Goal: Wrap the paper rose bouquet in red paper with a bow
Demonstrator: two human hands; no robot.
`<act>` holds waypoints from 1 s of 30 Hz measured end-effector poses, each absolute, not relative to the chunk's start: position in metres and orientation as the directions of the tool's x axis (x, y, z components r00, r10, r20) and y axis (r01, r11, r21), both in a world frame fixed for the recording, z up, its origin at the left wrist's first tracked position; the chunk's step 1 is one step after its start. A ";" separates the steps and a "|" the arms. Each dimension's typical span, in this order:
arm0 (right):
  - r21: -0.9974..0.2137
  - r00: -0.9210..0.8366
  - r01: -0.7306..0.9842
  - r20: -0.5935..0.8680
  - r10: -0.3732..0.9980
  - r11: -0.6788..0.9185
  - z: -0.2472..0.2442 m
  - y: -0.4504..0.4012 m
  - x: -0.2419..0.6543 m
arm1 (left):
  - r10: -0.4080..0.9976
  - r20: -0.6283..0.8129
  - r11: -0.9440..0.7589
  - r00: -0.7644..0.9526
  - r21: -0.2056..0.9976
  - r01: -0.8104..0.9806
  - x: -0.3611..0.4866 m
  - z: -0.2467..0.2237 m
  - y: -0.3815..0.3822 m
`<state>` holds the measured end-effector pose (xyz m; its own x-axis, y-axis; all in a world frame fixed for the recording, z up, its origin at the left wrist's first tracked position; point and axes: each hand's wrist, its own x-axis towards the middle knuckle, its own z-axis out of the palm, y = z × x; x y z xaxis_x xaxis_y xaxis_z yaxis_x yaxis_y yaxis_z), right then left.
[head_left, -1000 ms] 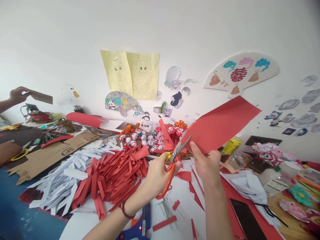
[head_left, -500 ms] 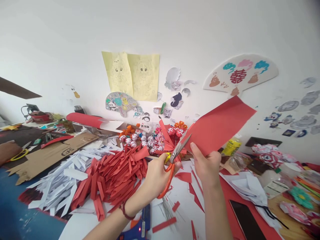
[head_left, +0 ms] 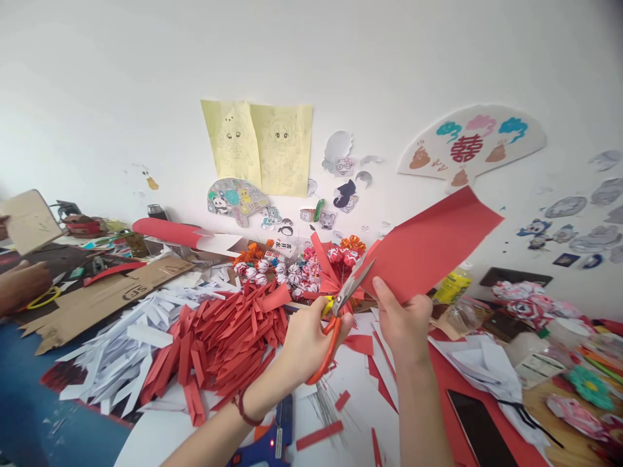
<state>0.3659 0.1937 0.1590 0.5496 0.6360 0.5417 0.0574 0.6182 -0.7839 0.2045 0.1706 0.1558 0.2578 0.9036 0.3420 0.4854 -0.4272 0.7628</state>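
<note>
My left hand (head_left: 307, 340) is closed round the orange and yellow handles of a pair of scissors (head_left: 351, 290). The blades are parted and meet the lower left edge of a red paper sheet (head_left: 433, 243). My right hand (head_left: 403, 318) pinches that sheet near its lower corner and holds it up, tilted to the right. Behind the blades stand folded red paper pieces (head_left: 321, 256). Below my hands, red paper scraps (head_left: 320, 436) and thin wires (head_left: 324, 408) lie on white paper.
Piles of folded red strips (head_left: 219, 337) and white strips (head_left: 117, 357) lie left. A blue glue gun (head_left: 280, 428) with a lit red light is near the front. Right are a phone (head_left: 479, 428) and a yellow bottle (head_left: 452, 283). Another person's hand (head_left: 24, 285) is at far left, by yellow-handled scissors.
My hands, the scissors and the red sheet hold nearly the same pose. At far left, the other person's brown board has swung lower and turned its face into view.
</note>
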 end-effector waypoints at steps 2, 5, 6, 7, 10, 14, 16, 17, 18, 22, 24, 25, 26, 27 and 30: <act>-0.782 0.550 0.051 0.541 0.636 0.622 0.159 0.194 0.366 | 0.902 0.339 -0.431 0.268 0.747 0.507 0.204 0.157 0.171; -0.780 0.548 0.047 0.542 0.637 0.624 0.159 0.194 0.366 | 0.900 0.340 -0.436 0.273 0.733 0.523 0.204 0.157 0.170; -0.781 0.547 0.046 0.541 0.639 0.623 0.159 0.194 0.366 | 0.899 0.342 -0.437 0.273 0.732 0.522 0.204 0.157 0.170; -0.782 0.548 0.044 0.540 0.639 0.622 0.159 0.194 0.366 | 0.897 0.347 -0.442 0.274 0.733 0.518 0.204 0.157 0.170; -0.779 0.557 0.042 0.538 0.632 0.626 0.159 0.194 0.365 | 0.890 0.364 -0.455 0.273 0.738 0.498 0.203 0.155 0.170; -0.779 0.557 0.047 0.541 0.631 0.626 0.158 0.195 0.365 | 0.896 0.354 -0.443 0.268 0.749 0.493 0.203 0.154 0.172; -0.782 0.554 0.047 0.538 0.635 0.622 0.157 0.195 0.365 | 0.896 0.356 -0.444 0.266 0.749 0.492 0.203 0.154 0.172; -0.783 0.554 0.047 0.537 0.636 0.620 0.157 0.194 0.365 | 0.895 0.358 -0.446 0.267 0.749 0.490 0.203 0.154 0.172; -0.783 0.554 0.047 0.537 0.636 0.620 0.158 0.194 0.365 | 0.894 0.360 -0.448 0.268 0.749 0.488 0.203 0.154 0.172; -0.775 0.557 0.049 0.545 0.627 0.630 0.159 0.192 0.365 | 0.894 0.358 -0.448 0.271 0.755 0.479 0.203 0.156 0.171; -0.772 0.556 0.046 0.547 0.625 0.634 0.161 0.191 0.365 | 0.898 0.350 -0.439 0.267 0.759 0.481 0.203 0.157 0.170; -0.771 0.558 0.045 0.547 0.624 0.636 0.161 0.191 0.364 | 0.899 0.347 -0.436 0.265 0.760 0.482 0.203 0.157 0.170; -0.769 0.560 0.044 0.547 0.622 0.637 0.162 0.191 0.364 | 0.900 0.346 -0.434 0.263 0.761 0.482 0.203 0.158 0.170; -0.768 0.561 0.045 0.549 0.620 0.639 0.162 0.190 0.363 | 0.900 0.347 -0.434 0.262 0.760 0.483 0.203 0.158 0.169; -0.762 0.564 0.061 0.560 0.608 0.645 0.163 0.190 0.362 | 0.903 0.345 -0.429 0.257 0.760 0.488 0.204 0.159 0.169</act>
